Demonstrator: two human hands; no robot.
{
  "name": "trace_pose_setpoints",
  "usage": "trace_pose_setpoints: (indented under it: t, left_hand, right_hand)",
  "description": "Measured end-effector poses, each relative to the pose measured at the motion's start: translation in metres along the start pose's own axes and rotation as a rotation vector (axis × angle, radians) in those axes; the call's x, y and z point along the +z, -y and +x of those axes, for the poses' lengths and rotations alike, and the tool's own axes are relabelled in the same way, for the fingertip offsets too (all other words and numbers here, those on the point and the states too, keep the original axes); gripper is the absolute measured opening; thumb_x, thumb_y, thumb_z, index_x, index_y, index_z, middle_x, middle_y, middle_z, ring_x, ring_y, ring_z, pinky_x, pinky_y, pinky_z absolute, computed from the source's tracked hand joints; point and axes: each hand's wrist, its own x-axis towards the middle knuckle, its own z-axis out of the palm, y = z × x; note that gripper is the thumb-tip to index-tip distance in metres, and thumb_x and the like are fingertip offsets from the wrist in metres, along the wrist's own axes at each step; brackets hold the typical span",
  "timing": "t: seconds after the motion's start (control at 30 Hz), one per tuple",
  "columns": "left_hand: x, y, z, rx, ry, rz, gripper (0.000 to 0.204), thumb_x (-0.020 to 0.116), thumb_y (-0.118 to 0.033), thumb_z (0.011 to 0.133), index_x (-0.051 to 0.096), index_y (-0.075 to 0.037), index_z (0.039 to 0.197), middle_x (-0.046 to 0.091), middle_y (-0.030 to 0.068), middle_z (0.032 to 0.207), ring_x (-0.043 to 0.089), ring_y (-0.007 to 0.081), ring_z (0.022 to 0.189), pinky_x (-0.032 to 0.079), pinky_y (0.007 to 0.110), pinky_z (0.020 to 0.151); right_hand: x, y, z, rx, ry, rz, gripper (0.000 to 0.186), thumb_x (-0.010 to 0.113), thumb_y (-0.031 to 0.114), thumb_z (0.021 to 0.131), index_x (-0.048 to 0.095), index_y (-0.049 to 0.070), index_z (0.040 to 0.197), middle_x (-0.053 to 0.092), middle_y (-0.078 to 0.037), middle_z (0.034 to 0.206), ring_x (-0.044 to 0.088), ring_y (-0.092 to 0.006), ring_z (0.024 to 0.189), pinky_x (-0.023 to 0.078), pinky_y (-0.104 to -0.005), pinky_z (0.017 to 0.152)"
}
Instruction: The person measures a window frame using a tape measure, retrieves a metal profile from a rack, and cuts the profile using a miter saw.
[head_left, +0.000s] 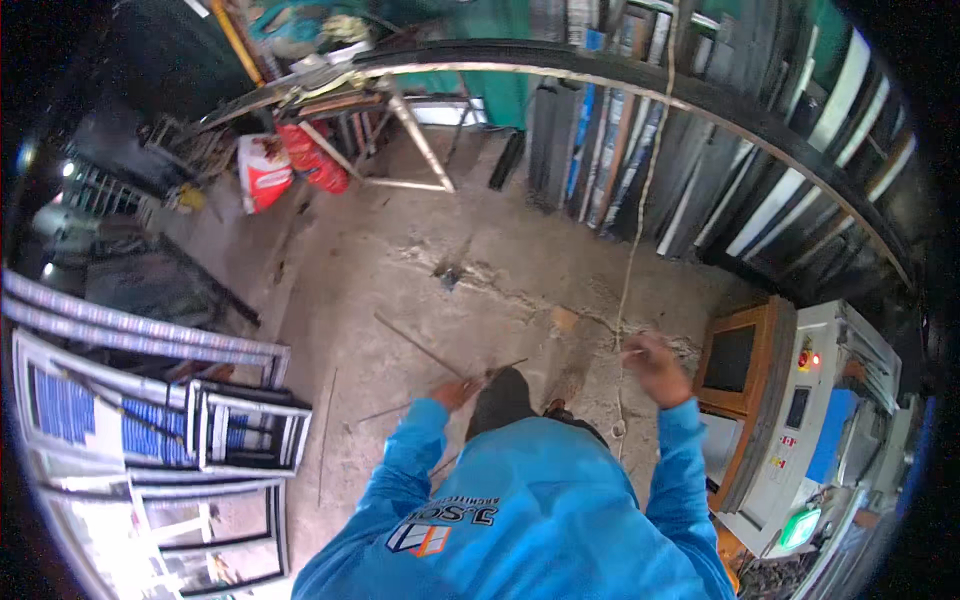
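Observation:
My left hand (458, 392) is closed around a thin dark rod (508, 367) in front of my left knee. The rod sticks out on both sides of the fingers. Another slim rod (412, 340) runs from the floor up to the same hand; whether it is held too, I cannot tell. My right hand (658, 370) is raised to the right of my legs, smeared by motion, its fingers unclear. Just left of it hangs a pale cord (634, 240) with a small loop at its lower end.
Window frames (250, 425) lean at the left. At the right stands a grey machine (800, 400) with buttons, beside a wooden-framed cabinet (738, 360). Long profiles (600, 150) line the back behind a long curved-looking rail (560, 70). Red and white sacks (264, 172) sit near a metal stand (420, 140). The concrete floor (400, 270) is cracked.

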Motion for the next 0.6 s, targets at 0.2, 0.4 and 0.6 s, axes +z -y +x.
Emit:
trace_pose_setpoints:
  t: [0.2,0.4,0.6]
  left_hand:
    - [0.052,0.139,0.072,0.064,0.075,-0.244,0.049,0.050,-0.033,0.090,0.045,-0.007,0.132,0.052,0.0143,0.126,0.053,0.0259,0.107,0.046,0.040,0.088]
    - [-0.087,0.152,0.185,-0.146,-0.040,-0.546,0.048,0.061,-0.045,0.087,0.062,-0.006,0.115,0.068,0.0140,0.098,0.066,0.0240,0.079,0.054,0.036,0.072]
    - [-0.288,0.103,0.319,0.172,-0.415,-0.521,0.035,0.064,-0.034,0.085,0.065,-0.003,0.102,0.068,0.0115,0.083,0.063,0.0185,0.067,0.053,0.035,0.064]
  right_hand:
    - [0.001,-0.012,0.098,-0.098,0.574,-0.255,0.047,0.062,0.027,0.089,0.049,0.007,0.130,0.053,-0.017,0.124,0.061,-0.0257,0.095,0.051,-0.0358,0.083]
    - [0.005,0.041,0.252,-0.136,0.420,-0.389,0.055,0.060,0.041,0.088,0.050,0.003,0.127,0.052,-0.021,0.127,0.053,-0.0379,0.114,0.044,-0.0417,0.096]
    - [0.024,0.101,0.392,-0.128,0.353,-0.595,0.058,0.054,0.046,0.090,0.049,0.003,0.128,0.049,-0.021,0.131,0.051,-0.0371,0.116,0.041,-0.0427,0.100]
